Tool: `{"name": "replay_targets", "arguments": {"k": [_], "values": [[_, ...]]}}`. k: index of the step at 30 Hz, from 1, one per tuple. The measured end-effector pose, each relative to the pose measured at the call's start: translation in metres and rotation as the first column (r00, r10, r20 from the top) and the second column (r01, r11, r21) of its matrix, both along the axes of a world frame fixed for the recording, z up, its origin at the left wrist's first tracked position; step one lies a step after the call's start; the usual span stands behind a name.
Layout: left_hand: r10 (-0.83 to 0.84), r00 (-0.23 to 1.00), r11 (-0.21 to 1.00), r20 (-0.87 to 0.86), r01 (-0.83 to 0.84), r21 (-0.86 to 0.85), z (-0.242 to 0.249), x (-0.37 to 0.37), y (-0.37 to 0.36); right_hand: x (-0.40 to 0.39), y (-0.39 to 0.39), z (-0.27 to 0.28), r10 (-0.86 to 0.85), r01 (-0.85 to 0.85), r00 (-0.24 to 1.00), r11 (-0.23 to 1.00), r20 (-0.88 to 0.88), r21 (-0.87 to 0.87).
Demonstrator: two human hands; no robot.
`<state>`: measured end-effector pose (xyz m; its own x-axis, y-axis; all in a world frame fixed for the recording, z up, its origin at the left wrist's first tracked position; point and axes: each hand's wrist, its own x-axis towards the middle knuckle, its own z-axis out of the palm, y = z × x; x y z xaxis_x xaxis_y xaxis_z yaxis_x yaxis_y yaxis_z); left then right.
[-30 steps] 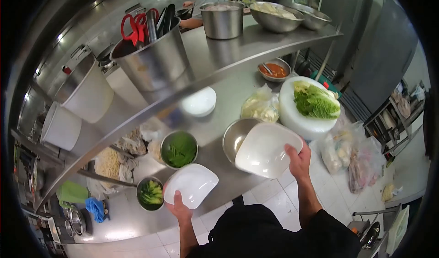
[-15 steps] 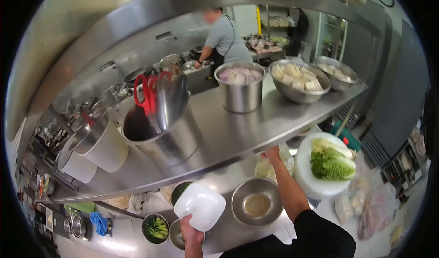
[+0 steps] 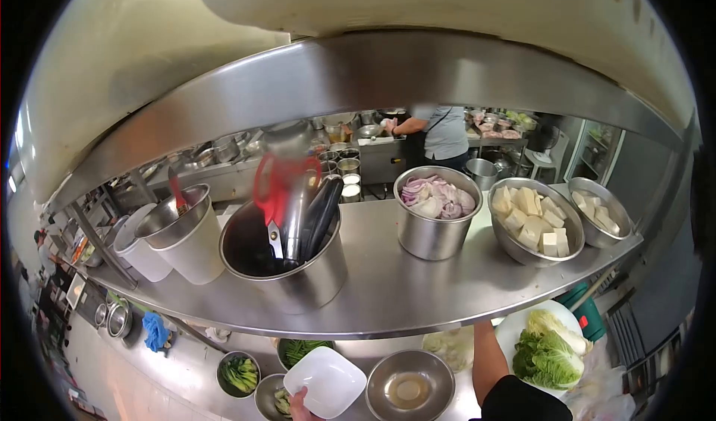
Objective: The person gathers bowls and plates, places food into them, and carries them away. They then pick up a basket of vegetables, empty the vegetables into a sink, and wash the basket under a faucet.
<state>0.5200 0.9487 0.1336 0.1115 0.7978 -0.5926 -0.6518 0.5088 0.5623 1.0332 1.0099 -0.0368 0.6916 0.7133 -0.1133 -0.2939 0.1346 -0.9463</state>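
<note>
Head view, left hand (image 3: pixel 300 409): at the bottom edge of the view, grip clenched on the near left edge of a white bowl (image 3: pixel 328 380), thumb over the rim.
White bowl: held above the bench (image 3: pixel 358 349), inside turned up, partly hiding a bowl of chopped greens (image 3: pixel 304 349) and a small bowl of pale green pieces (image 3: pixel 283 401).
Right forearm (image 3: pixel 488 365): stretched forward under the shelf (image 3: pixel 373 287), between a bag of pale cut vegetables (image 3: pixel 451 346) and a round white board (image 3: pixel 513 322).
Right hand: hidden by the shelf; cannot tell whether clenched, released or grasping anything.
Steel bowl (image 3: pixel 379 387): just right of the white bowl, with a little amber liquid (image 3: pixel 409 391) in the bottom.
Leafy greens (image 3: pixel 239 374): in a round container on the bench, left of the white bowl.
Leafy cabbage (image 3: pixel 548 354): lying on the round white board.
Shelf load: from left to right, a tall pot (image 3: pixel 317 279) with red-handled scissors (image 3: pixel 274 205), a pot of sliced onions (image 3: pixel 436 243), a bowl of pale blocks (image 3: pixel 514 243) and a smaller bowl (image 3: pixel 595 234) beside it.
Blue cloth (image 3: pixel 155 330): at far left, beyond the leafy greens.
Co-worker (image 3: pixel 446 134): standing behind the shelf in a grey top, well apart.
</note>
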Motion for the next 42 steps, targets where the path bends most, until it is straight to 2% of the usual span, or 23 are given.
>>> {"name": "replay_targets", "arguments": {"k": [4, 6, 9, 13, 15, 18, 24, 28, 29, 30, 31, 33, 37, 39, 40, 42], "values": [[-0.061, 0.997, 0.997, 0.048, 0.059, 0.041, -0.009, 0.007, 0.007, 0.004, -0.006, -0.013, 0.025, -0.024, 0.999, 0.999, -0.031, 0.035], [-0.141, 0.990, 0.989, -0.021, 0.142, 0.045, -0.011, 0.007, 0.009, 0.008, -0.007, -0.013, 0.034, -0.031, 0.998, 0.998, -0.060, 0.055], [-0.176, 0.984, 0.978, 0.041, 0.169, 0.126, -0.036, 0.009, 0.018, 0.012, -0.004, -0.014, 0.032, -0.025, 0.994, 0.997, -0.100, 0.075], [-0.187, 0.982, 0.978, 0.010, 0.185, 0.100, -0.046, 0.018, 0.021, 0.023, -0.006, -0.019, 0.028, -0.014, 0.988, 0.996, -0.154, 0.087], [-0.192, 0.981, 0.941, 0.018, 0.179, 0.287, -0.034, 0.021, 0.016, 0.027, -0.003, -0.020, 0.036, -0.021, 0.981, 0.996, -0.189, 0.081], [-0.218, 0.975, 0.935, -0.050, 0.223, 0.277, -0.031, 0.019, 0.013, 0.035, 0.001, -0.015, 0.056, -0.037, 0.972, 0.996, -0.227, 0.085], [-0.241, 0.970, 0.935, 0.036, 0.222, 0.276, -0.040, 0.004, 0.005, 0.047, -0.024, -0.034, 0.119, -0.085, 0.953, 0.988, -0.280, 0.129], [-0.210, 0.978, 0.937, 0.001, 0.201, 0.285, -0.034, -0.007, -0.005, 0.042, -0.027, -0.024, 0.130, -0.087, 0.942, 0.985, -0.308, 0.151], [-0.194, 0.981, 0.942, -0.003, 0.187, 0.280, -0.032, -0.010, -0.009, 0.027, -0.031, 0.006, 0.164, -0.175, 0.982, 0.977, -0.093, -0.122], [-0.176, 0.984, 0.946, -0.009, 0.171, 0.276, -0.030, -0.014, -0.010, 0.008, -0.034, 0.034, 0.250, -0.188, 0.962, 0.899, 0.111, -0.396], [-0.172, 0.985, 0.946, -0.007, 0.167, 0.279, -0.032, -0.017, -0.011, -0.004, -0.034, 0.044, 0.253, -0.190, 0.961, 0.899, 0.114, -0.394], [-0.141, 0.990, 0.954, -0.019, 0.141, 0.264, -0.038, -0.025, -0.015, -0.020, -0.036, 0.056, 0.168, -0.137, 0.975, 0.970, 0.148, -0.201], [-0.137, 0.990, 0.963, -0.037, 0.142, 0.231, -0.041, -0.031, -0.017, -0.038, -0.043, 0.079, 0.219, -0.181, 0.964, 0.954, 0.147, -0.239], [-0.140, 0.990, 0.957, 0.007, 0.133, 0.258, -0.045, -0.032, -0.017, -0.050, -0.045, 0.090, 0.129, -0.112, 0.965, 0.990, 0.229, -0.087], [-0.147, 0.989, 0.957, 0.000, 0.142, 0.252, -0.046, -0.032, -0.016, -0.048, -0.046, 0.091, 0.123, -0.105, 0.968, 0.990, 0.221, -0.091], [-0.160, 0.986, 0.951, 0.045, 0.141, 0.275, -0.044, -0.028, -0.013, -0.039, -0.051, 0.089, 0.175, -0.117, 0.948, 0.968, 0.265, -0.223]]}}
